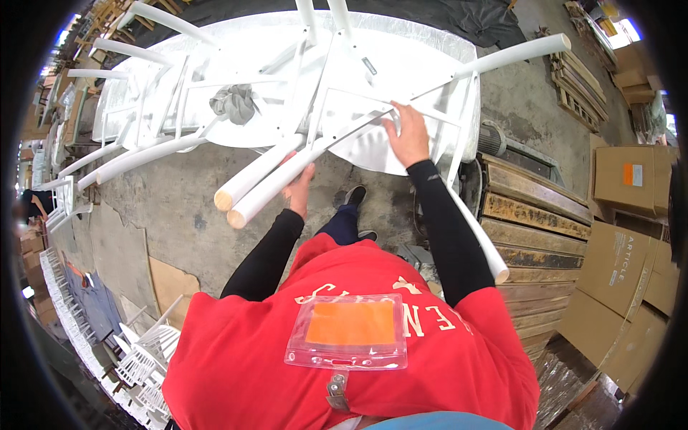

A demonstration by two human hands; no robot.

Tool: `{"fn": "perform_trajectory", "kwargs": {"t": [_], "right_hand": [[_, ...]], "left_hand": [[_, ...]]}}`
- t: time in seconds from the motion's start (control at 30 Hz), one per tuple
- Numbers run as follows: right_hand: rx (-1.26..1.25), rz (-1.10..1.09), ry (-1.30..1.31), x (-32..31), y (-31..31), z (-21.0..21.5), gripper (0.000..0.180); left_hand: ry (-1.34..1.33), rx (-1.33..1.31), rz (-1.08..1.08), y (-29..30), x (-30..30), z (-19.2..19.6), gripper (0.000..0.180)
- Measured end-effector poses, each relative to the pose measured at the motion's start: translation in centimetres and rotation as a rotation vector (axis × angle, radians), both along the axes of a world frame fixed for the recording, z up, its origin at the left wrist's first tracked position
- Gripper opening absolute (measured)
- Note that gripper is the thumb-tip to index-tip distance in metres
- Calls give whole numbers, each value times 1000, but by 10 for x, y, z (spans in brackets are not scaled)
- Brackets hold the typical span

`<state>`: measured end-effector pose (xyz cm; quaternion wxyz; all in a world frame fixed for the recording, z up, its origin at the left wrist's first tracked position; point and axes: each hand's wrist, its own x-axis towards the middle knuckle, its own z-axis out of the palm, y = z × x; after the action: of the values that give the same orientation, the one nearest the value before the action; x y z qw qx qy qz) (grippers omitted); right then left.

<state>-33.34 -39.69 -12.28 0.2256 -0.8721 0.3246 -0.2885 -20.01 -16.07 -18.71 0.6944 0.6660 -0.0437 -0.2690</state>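
White wooden chairs lie upside down, legs in the air, on a plastic-covered surface in front of me. My left hand is wrapped around a white chair leg, its fingers partly hidden behind it. A second leg runs close alongside, both with bare wood ends pointing toward me. My right hand is open over the nearest chair's underside, thumb and fingers apart, fingertips touching a thin white rail. A crumpled grey cloth rests among the chairs to the left of my hands.
Stacked wooden slats and cardboard boxes stand on the right. A motor-like grey cylinder sits beside the work surface. Flat cardboard lies on the concrete floor at left, near more white chairs. Another person is at far left.
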Motion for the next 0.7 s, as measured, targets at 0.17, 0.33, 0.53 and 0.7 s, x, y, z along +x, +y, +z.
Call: {"fn": "perform_trajectory", "kwargs": {"t": [0.17, 0.33, 0.53, 0.7], "right_hand": [[610, 189, 63, -41, 74, -11, 36], [1228, -485, -208, -167, 123, -53, 81], [1121, -579, -608, -200, 92, 1, 41], [785, -441, -635, -208, 47, 30, 22]], "left_hand": [[-45, 34, -59, -2, 4, 12, 58], [-84, 45, -91, -5, 8, 19, 51], [-167, -38, -139, -16, -7, 51, 27], [-587, 156, -220, -35, -21, 101, 21]]}}
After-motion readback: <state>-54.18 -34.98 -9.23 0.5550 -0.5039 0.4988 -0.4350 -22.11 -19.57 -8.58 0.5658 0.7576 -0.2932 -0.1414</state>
